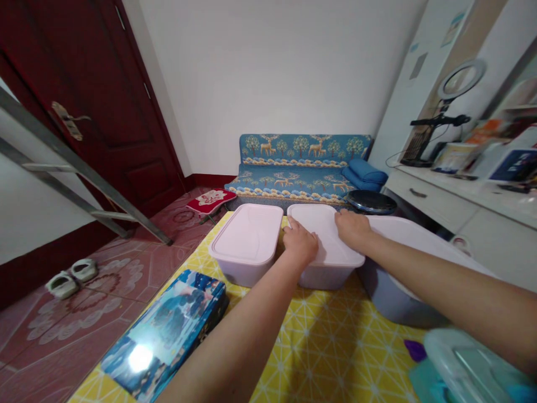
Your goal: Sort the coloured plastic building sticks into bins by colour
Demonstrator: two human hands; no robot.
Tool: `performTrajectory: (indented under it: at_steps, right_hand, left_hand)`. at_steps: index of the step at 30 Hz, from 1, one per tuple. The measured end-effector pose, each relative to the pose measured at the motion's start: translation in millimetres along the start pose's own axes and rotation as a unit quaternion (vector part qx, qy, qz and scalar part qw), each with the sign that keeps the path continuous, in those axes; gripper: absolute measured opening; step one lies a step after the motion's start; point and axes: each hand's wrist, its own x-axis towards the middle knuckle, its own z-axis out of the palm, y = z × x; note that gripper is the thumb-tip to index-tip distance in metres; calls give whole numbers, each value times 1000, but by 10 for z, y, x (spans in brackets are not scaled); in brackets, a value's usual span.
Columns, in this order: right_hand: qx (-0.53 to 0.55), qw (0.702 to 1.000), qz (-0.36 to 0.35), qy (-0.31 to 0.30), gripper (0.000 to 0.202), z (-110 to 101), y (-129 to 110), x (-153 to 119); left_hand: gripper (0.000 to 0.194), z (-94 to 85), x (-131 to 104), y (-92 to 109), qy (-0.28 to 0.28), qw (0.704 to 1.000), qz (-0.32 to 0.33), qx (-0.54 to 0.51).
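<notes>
Three lidded plastic storage boxes stand side by side on the yellow patterned tablecloth (310, 341). My left hand (301, 243) grips the left edge of the middle box's pale pink lid (321, 229), its index finger stretched along the rim. On the opposite edge of that lid, my right hand (352, 228) curls its fingers, partly hidden from view. The lid sits on the middle storage box (323, 277). To its left is another storage box (245, 271) with a pink lid. A larger grey-purple storage box (390, 299) stands at the right, partly behind my right forearm.
A shiny blue illustrated case (168, 330) lies at the table's left edge. A teal container (465, 364) and a small purple piece (415, 350) are at front right. Beyond stand a deer-patterned sofa (293, 179), a red stool (212, 200) and a black round-topped object (371, 201).
</notes>
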Motion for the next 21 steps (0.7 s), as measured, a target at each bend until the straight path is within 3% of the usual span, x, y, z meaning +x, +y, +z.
performTrajectory:
  at_steps: [5, 9, 13, 14, 15, 19, 21]
  right_hand:
    - [33, 997, -71, 17, 45, 161, 34, 177]
    - [73, 993, -88, 31, 61, 61, 62, 354]
    - [124, 973, -82, 179, 68, -172, 58, 548]
    - [136, 970, -77, 187, 69, -180, 52, 587]
    - [147, 973, -70, 164, 69, -154, 46, 619]
    - [174, 982, -50, -59, 71, 155, 23, 689]
    - [173, 980, -46, -91, 75, 300, 13, 704]
  left_hand:
    - [66, -19, -8, 6, 12, 1000, 2, 11]
    - [64, -16, -13, 22, 23, 999, 6, 23]
    - [63, 2, -11, 33, 17, 1000, -4, 24]
    - [63, 9, -9, 29, 19, 1000, -5, 20]
    - [63, 15, -6, 22, 20, 1000, -2, 15]
    - [62, 33, 4, -22, 16, 1000, 14, -6]
    - [62, 30, 7, -41, 11, 1000, 16, -6]
